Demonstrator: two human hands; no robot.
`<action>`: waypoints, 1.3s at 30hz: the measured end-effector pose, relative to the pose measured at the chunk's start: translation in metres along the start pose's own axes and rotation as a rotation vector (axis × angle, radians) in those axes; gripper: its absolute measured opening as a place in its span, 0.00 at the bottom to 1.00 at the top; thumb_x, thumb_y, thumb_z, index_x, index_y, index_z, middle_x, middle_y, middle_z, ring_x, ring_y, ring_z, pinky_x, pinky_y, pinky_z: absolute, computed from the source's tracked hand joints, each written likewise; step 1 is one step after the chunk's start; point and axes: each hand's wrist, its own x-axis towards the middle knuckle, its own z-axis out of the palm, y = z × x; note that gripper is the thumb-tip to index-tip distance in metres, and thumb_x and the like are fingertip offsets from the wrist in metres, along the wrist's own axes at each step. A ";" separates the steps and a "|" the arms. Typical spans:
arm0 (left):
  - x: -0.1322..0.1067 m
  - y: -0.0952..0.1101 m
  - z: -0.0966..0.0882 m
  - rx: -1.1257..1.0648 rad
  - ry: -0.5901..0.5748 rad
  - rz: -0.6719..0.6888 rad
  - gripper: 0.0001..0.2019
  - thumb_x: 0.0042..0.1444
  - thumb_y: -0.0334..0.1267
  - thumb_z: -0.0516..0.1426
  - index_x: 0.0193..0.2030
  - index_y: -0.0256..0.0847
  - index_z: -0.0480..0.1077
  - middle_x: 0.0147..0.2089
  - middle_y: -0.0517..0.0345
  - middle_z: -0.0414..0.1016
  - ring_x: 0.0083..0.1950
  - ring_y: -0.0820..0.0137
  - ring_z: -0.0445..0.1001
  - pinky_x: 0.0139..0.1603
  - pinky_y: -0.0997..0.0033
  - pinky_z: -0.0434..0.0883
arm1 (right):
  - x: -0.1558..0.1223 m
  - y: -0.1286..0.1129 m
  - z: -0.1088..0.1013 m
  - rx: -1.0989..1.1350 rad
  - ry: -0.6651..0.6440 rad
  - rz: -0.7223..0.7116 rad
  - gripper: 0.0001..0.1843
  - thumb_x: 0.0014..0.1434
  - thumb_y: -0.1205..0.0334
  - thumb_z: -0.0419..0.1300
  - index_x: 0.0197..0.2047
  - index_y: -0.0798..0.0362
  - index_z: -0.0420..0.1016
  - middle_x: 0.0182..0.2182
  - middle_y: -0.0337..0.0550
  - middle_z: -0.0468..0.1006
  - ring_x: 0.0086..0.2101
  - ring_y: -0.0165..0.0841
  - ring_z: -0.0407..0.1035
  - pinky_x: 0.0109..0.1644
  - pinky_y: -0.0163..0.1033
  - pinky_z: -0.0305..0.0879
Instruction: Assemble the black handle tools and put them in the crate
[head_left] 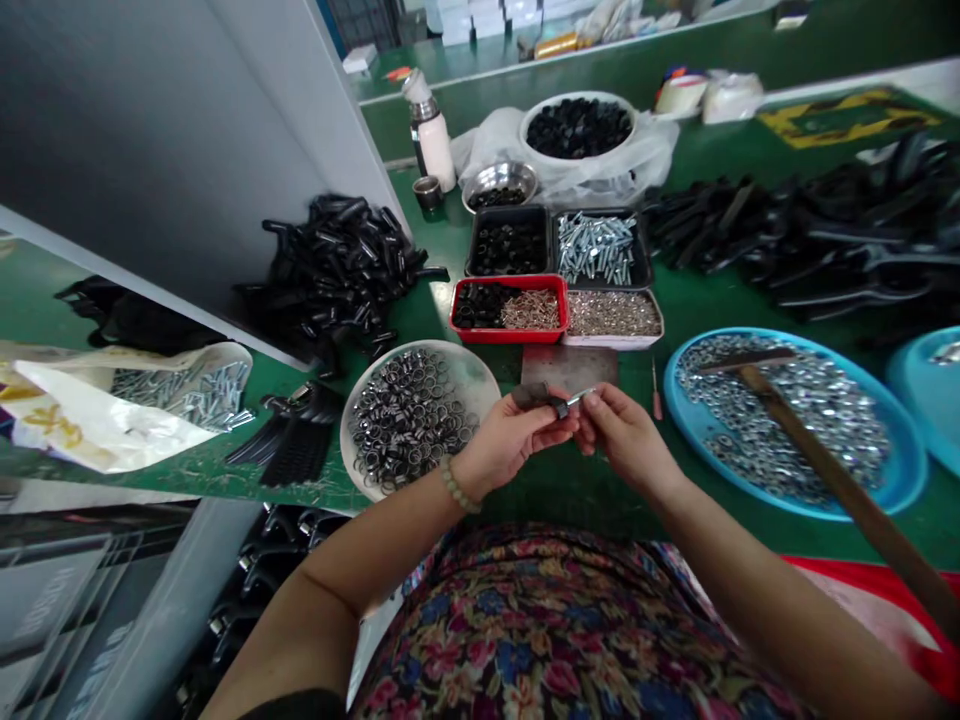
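My left hand (504, 441), with a beaded bracelet at the wrist, is closed on a small black plastic part (531, 396). Between the fingers of my right hand (616, 436) is a silver bolt (581, 396), its far end meeting the black part. Both hands come together over the front of the bench, just before a flat metal plate (571, 368). To the left of them stands a white bowl (347, 440) of dark metal rings. Behind the plate are a red tray (507, 337) of black parts and copper-coloured pins, and a white tray (613, 341) of tiny metal pieces.
On the right, a hammer (817, 455) lies across a blue basin (679, 425) of metal pieces. Black trays hold bolts (596, 248) and dark parts (508, 248). Black handles (349, 260) are heaped at left, near a grey panel (172, 150). A thermos (433, 140) stands behind.
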 end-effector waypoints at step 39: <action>0.128 -0.052 0.126 1.604 -0.758 0.590 0.07 0.62 0.35 0.54 0.43 0.35 0.72 0.42 0.48 0.78 0.46 0.65 0.76 0.49 0.64 0.70 | -0.087 -0.011 -0.136 -0.270 0.651 -0.434 0.14 0.63 0.62 0.57 0.52 0.46 0.70 0.39 0.41 0.79 0.36 0.32 0.77 0.44 0.43 0.75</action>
